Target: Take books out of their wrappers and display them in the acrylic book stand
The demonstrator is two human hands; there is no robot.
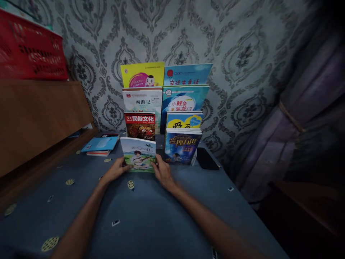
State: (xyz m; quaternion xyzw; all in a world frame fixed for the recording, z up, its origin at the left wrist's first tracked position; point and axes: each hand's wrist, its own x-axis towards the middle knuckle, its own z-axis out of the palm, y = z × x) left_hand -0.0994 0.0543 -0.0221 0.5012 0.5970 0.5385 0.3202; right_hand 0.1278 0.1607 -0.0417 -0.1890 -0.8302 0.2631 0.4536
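Between my two hands a book (139, 154) with a green and pale cover stands upright, its front facing me. My left hand (117, 169) grips its lower left edge, thumb on the cover. At the lower right edge my right hand (163, 171) has hold of it in the same way. Just behind is a book with a red title band (140, 126), partly covered. Further back in the left row rise a pale book (142, 99) and a yellow book (156, 73). The right row has a dark blue book (182, 145) in front.
Behind the dark blue one stand a yellow and blue book (185, 119) and two blue books (201, 97). A small stack of books (101, 144) lies at left. A black flat object (207, 158) lies at right. A red basket (32, 50) sits on a wooden cabinet (40, 118).
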